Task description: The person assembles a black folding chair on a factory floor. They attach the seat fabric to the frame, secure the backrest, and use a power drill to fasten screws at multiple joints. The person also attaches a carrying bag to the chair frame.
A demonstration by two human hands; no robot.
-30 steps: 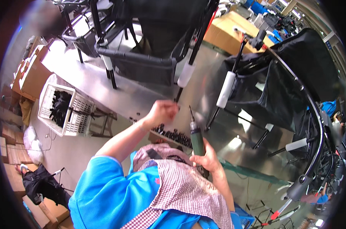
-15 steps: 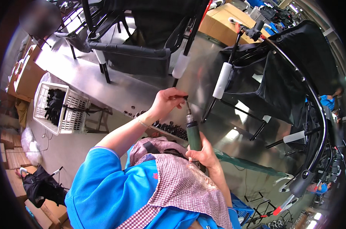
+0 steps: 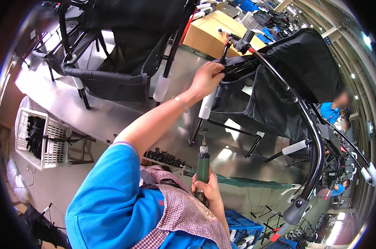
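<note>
My right hand (image 3: 208,187) is wrapped round a dark green power screwdriver (image 3: 203,168), held upright in front of my apron. At the end of its bit sits a small dark piece (image 3: 204,130), too small to name. My left hand (image 3: 209,78) reaches forward, fingers closed on the black tube of a stroller frame (image 3: 224,54), beside the black fabric seat. This stroller (image 3: 275,89) stands on the metal-topped bench (image 3: 177,124), with a white sleeve (image 3: 206,106) on its leg just below my hand. My fingertips partly hide the grip point.
A second black stroller (image 3: 113,79) stands at the left on the bench. Small black parts (image 3: 165,157) lie along the near edge. A white crate (image 3: 34,141) holds black pieces. There is a cardboard box (image 3: 208,33) behind, a blue crate (image 3: 242,226) lower right, and a co-worker (image 3: 331,110) far right.
My left hand has left the screwdriver's tip and moved forward to the stroller frame. My right hand has lowered slightly with the screwdriver. The view has shifted to the right.
</note>
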